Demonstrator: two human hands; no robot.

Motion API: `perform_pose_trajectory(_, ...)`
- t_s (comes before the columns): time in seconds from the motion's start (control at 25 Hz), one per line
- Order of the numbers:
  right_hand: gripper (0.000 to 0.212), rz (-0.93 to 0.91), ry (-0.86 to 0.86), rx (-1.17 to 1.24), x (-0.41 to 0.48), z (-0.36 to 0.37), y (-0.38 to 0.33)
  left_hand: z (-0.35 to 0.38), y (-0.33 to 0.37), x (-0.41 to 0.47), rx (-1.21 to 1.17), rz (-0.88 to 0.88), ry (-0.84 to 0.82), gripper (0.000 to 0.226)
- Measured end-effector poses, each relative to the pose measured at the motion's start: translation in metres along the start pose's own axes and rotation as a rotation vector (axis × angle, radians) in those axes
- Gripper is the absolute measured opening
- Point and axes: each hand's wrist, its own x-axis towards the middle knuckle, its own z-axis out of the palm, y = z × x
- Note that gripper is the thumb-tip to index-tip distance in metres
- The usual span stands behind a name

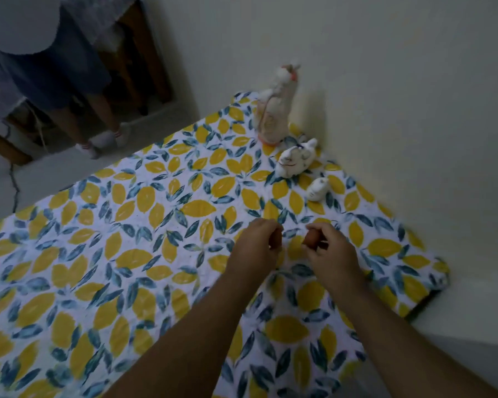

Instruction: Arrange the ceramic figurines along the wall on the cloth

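Observation:
A cloth [127,225] printed with yellow lemons and blue leaves covers the surface beside a pale wall [400,96]. Three white ceramic figurines stand in a row along the wall: a tall one [275,110] at the far end, a medium one [296,159] after it, and a small one [317,188] nearest me. My left hand [258,248] is closed around a small brown piece [277,239]. My right hand [332,251] pinches another small brown piece [310,240]. Both hands hover over the cloth, a little in front of the small figurine. The fingers largely hide both brown pieces.
A person's legs [98,122] in white shoes stand on the floor at the back left, beside dark wooden furniture [144,53]. A cable [13,185] trails on the floor there. The cloth's right corner [440,271] ends by the wall.

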Motion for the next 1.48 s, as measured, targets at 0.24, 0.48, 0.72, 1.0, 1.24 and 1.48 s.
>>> perform_pose_trajectory(0.24,0.028,0.117,0.202,0.041,0.036,-0.062,0.064,0.072,0.062,0.089,-0.056,0.133,-0.090,0.042)
perform_pose_trajectory(0.48,0.032,0.108,0.219,-0.002,0.041,-0.066,0.087,0.101,0.061,0.113,-0.046,0.133,-0.108,0.037)
perform_pose_trajectory(0.72,0.033,0.076,0.211,-0.081,0.039,-0.066,0.088,0.101,0.060,0.110,-0.084,0.134,-0.079,0.026)
perform_pose_trajectory(1.0,0.042,0.074,0.218,-0.107,0.040,-0.063,0.096,0.102,0.059,0.111,-0.085,0.136,-0.098,0.039)
perform_pose_trajectory(1.24,0.063,-0.081,0.261,-0.250,0.029,-0.072,0.061,0.066,0.056,0.082,-0.015,0.096,-0.066,0.057)
perform_pose_trajectory(1.48,0.060,-0.401,0.124,-0.373,0.013,-0.040,-0.067,-0.072,0.015,-0.001,0.218,-0.039,0.224,0.061)
